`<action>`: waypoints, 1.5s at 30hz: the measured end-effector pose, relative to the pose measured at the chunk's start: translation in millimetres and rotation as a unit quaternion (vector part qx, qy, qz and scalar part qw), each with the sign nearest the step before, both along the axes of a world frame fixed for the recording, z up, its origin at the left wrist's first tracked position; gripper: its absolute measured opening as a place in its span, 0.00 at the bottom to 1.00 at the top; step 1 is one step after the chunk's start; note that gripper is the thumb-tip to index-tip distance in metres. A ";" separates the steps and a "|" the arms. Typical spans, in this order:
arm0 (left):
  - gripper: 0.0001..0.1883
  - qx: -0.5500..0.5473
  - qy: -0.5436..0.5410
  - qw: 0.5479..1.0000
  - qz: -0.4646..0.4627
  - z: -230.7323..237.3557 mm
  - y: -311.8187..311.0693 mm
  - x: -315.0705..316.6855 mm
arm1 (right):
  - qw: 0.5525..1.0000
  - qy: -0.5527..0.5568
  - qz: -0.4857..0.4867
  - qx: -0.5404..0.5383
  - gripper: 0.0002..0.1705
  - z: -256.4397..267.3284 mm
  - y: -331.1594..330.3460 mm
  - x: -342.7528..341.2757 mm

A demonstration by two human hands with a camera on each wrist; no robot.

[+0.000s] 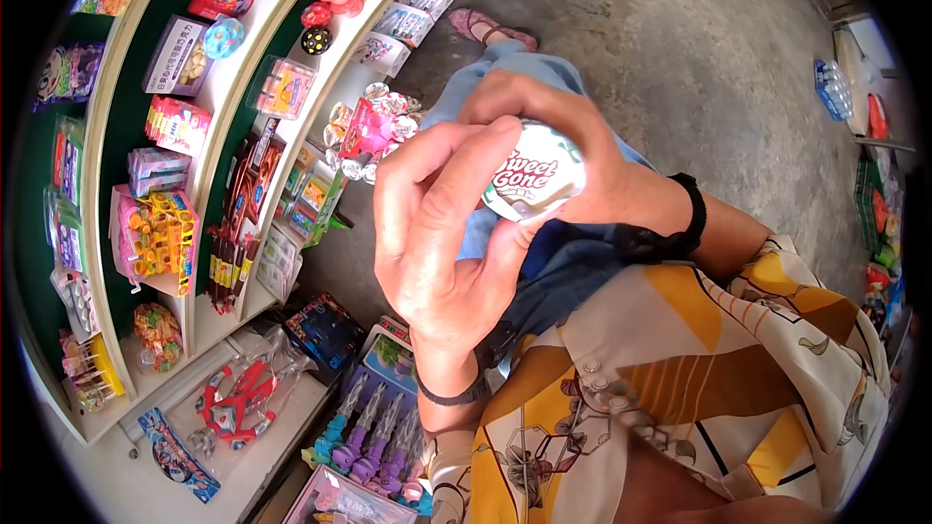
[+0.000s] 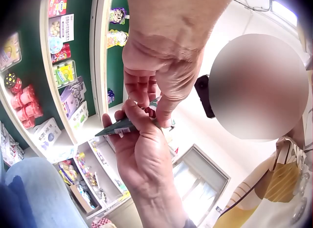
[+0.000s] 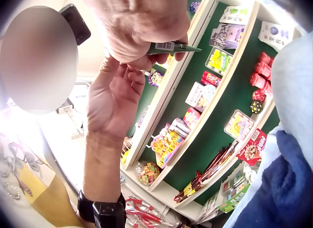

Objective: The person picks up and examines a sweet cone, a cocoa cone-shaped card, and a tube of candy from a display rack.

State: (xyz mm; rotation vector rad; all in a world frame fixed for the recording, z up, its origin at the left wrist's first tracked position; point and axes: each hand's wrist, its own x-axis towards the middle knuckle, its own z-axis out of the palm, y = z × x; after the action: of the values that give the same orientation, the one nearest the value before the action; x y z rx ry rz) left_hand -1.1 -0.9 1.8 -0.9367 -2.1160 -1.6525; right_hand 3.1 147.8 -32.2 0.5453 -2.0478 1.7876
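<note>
Between both hands is a small packet (image 1: 532, 180), its shiny white face printed "Sweet Gone" and turned up to the head view. From the side, in the left wrist view, the packet (image 2: 117, 128) looks dark green and thin, with a barcode. My right hand (image 1: 549, 102) grips it from the far side, fingers wrapped behind; the right hand (image 2: 144, 157) shows below it in the left wrist view. The left hand (image 1: 437, 223) holds the near edge between curled fingers and thumb. In the right wrist view, the left hand's (image 3: 115, 96) fingertips meet the right hand (image 3: 142, 27).
Curved shelves (image 1: 209, 320) of sweets and snacks stand to the left. Below them, a bagged red tool toy (image 1: 238, 403) lies on a white surface beside a box of purple and teal toys (image 1: 364, 446). Concrete floor (image 1: 670, 49) extends ahead; stocked goods (image 1: 879, 204) line the far right.
</note>
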 end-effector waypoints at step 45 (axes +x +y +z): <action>0.14 0.054 0.111 0.992 -0.003 -1.0 -5.2 12.5 | 0.999 0.022 0.017 0.047 0.18 29.8 -0.3 13.6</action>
State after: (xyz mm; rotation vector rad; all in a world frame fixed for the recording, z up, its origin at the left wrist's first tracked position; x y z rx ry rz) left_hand 11.4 -6.0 0.7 -1.0409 -1.8613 -1.5677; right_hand 16.7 147.5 -2.5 0.6444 -2.1123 1.6884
